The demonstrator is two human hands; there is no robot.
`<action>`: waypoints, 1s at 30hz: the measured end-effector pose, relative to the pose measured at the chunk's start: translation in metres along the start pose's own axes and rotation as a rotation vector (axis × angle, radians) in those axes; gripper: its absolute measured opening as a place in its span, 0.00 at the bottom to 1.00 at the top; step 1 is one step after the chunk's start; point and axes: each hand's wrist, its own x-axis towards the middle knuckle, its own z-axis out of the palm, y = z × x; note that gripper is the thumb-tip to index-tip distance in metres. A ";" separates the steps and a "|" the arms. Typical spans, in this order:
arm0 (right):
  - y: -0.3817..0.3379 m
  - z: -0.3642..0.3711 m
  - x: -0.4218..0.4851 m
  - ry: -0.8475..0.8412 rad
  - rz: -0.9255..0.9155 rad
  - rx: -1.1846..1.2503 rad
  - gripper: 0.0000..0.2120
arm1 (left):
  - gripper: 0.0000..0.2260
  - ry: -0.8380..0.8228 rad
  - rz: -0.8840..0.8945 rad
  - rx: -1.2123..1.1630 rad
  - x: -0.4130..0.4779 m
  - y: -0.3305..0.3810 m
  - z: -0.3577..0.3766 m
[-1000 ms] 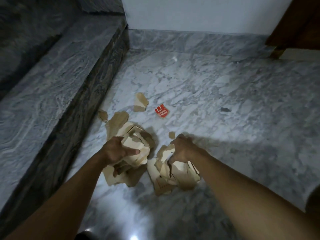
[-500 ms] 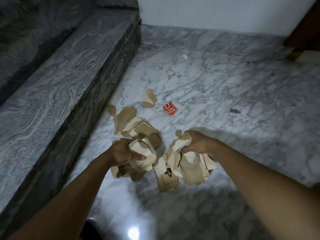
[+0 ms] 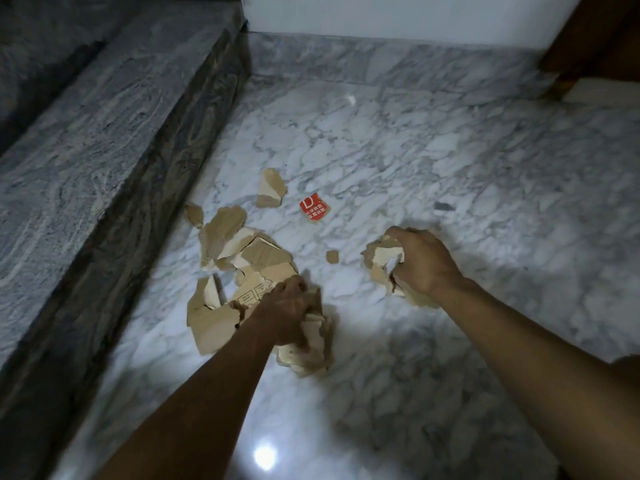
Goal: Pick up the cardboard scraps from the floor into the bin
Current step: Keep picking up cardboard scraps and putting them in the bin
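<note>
Torn brown cardboard scraps (image 3: 242,251) lie in a loose pile on the marble floor beside the dark step. My left hand (image 3: 291,311) grips a bunch of scraps (image 3: 308,355) just above the floor, near a large flat piece (image 3: 211,323). To the right, my right hand (image 3: 422,261) holds a second bunch of scraps (image 3: 381,261). A small loose scrap (image 3: 332,256) lies between the hands. Farther back are a folded scrap (image 3: 272,188), a small piece (image 3: 194,214) by the step, and a red printed scrap (image 3: 314,211). No bin is in view.
A grey stone step (image 3: 104,140) with a dark riser (image 3: 166,209) runs along the left. A white wall (image 3: 398,12) with a marble skirting closes the back. A dark wooden frame (image 3: 602,39) stands at the back right. White marble floor (image 3: 450,168) stretches to the right.
Both hands have lifted their bunches of scraps and drawn apart. The right hand has moved right and back. The left hand has shifted toward me, leaving a large flat piece on the floor.
</note>
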 end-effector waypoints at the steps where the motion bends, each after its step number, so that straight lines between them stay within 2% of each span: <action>1: -0.001 0.000 -0.002 0.014 -0.017 -0.026 0.25 | 0.37 -0.004 -0.013 0.005 0.000 -0.002 -0.002; 4: 0.001 -0.002 -0.004 -0.044 0.035 -0.093 0.23 | 0.34 0.006 -0.037 -0.018 0.002 -0.003 -0.005; 7: -0.001 -0.002 -0.006 -0.101 0.093 -0.159 0.25 | 0.36 0.026 -0.076 -0.084 0.002 0.000 -0.012; 9: 0.000 -0.001 -0.002 -0.129 0.133 -0.125 0.24 | 0.37 -0.001 -0.103 -0.133 0.001 -0.001 -0.015; 11: 0.002 -0.001 0.003 -0.169 0.190 -0.040 0.24 | 0.32 -0.044 -0.086 -0.117 0.000 -0.003 -0.014; 13: 0.002 -0.005 0.008 -0.199 0.246 0.120 0.29 | 0.27 -0.071 -0.064 -0.128 -0.002 -0.005 -0.012; 15: -0.006 -0.010 0.014 -0.215 0.284 0.277 0.33 | 0.23 -0.075 -0.051 -0.237 -0.004 -0.009 -0.010; 17: -0.018 -0.012 0.024 -0.253 0.281 0.360 0.29 | 0.23 -0.074 -0.057 -0.419 -0.008 -0.015 -0.012; 20: -0.041 -0.001 0.043 -0.297 0.256 0.383 0.23 | 0.27 -0.043 -0.105 -0.712 -0.019 -0.033 -0.020; 22: -0.056 0.019 0.051 -0.304 0.252 0.369 0.22 | 0.27 0.011 -0.137 -0.824 -0.028 -0.050 -0.025; 24: -0.066 0.044 0.058 -0.292 0.245 0.315 0.28 | 0.27 0.085 -0.163 -0.900 -0.037 -0.070 -0.026; 27: -0.071 0.073 0.059 -0.247 0.243 0.322 0.47 | 0.27 0.191 -0.207 -1.099 -0.049 -0.091 -0.018; 28: -0.072 0.077 0.058 -0.241 0.248 0.339 0.50 | 0.26 0.218 -0.224 -1.147 -0.052 -0.095 -0.014; 30: -0.069 0.084 0.056 -0.229 0.254 0.336 0.49 | 0.25 0.254 -0.248 -1.200 -0.054 -0.098 -0.007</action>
